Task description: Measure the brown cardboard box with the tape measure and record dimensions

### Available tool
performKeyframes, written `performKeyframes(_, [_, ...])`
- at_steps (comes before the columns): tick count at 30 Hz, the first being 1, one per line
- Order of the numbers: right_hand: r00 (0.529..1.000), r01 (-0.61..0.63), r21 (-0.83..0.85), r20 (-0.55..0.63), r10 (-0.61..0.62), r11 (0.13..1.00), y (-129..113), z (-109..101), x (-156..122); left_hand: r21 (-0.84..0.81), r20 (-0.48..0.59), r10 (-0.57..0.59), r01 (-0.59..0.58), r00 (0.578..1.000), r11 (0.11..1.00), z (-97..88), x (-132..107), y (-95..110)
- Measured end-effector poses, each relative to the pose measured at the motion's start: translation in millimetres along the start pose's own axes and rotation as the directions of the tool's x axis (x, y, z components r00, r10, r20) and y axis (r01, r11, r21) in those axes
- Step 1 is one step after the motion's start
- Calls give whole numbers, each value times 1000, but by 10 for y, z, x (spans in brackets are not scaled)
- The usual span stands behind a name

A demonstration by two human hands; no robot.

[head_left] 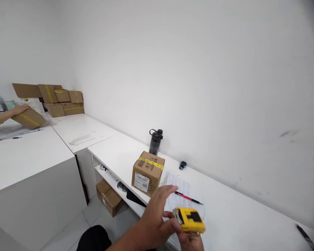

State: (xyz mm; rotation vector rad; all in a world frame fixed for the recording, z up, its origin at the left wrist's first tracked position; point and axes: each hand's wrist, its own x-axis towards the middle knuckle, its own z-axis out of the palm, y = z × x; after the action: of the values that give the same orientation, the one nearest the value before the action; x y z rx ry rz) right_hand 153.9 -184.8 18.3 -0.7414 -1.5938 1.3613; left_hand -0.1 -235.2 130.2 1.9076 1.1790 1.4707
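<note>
My right hand [190,242] is wrapped round a yellow tape measure [192,220] with a black patch on its side. The metal end of the tape shows at its left edge. My left hand [157,219] is beside it, fingers spread, its thumb at the tape's mouth; whether it touches the metal end I cannot tell. A taped cardboard box [148,170] with a white label stands just beyond my left hand. Behind my hands, a red and black pen [188,198] lies on written paper sheets [179,183].
A dark water bottle [155,143] and a watch [182,165] stand near the wall. A dark tool [306,237] lies far right. Another box [109,197] sits below the shelf [112,181]. At left, another person's hand [20,109] holds a carton [30,118] near stacked boxes [69,108].
</note>
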Motion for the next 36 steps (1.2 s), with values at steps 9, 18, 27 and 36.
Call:
performKeyframes(9, [968,69,-155,-230,-104,985,-594,144,288,-395,338,-551,646,763,653,-547,119,-55])
performKeyframes(18, [925,75,-228,-348,-153,971,-603,-545,943,1,-96,-629,632,771,775,-1459,1053,-626])
performKeyframes(27, [971,48,-606,-159,-179,794,-340,-470,1301,218,-90,-726,725,682,654,-1300,1290,-1276])
performKeyframes(36, [982,25,-684,-120,-146,729,-374,-353,1368,51,-33,-787,787,617,615,-1150,1137,-1370])
